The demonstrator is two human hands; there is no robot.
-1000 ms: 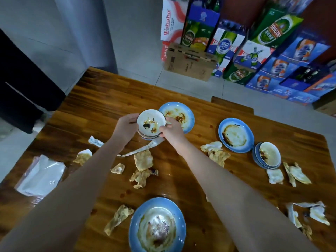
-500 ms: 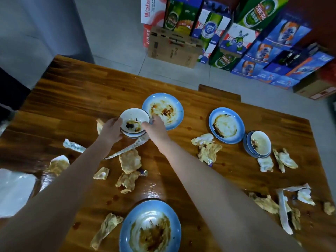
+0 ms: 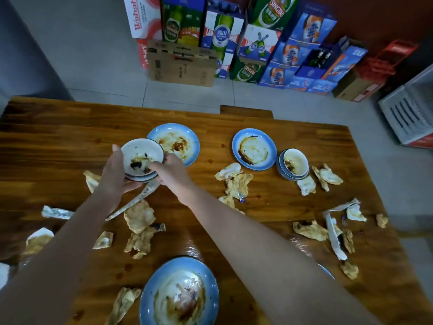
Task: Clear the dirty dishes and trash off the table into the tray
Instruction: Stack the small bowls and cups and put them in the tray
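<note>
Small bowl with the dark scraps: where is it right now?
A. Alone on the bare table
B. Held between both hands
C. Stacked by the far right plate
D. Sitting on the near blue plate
B: the left hand and right hand grip the small bowl from either side.

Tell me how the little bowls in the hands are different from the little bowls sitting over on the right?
The held bowls are gripped between the left hand and right hand; the right-side bowls sit untouched on the table. The held bowls have dark scraps inside; the right-side bowls have brownish sauce smears. Both are small dirty stacks, white inside.
</note>
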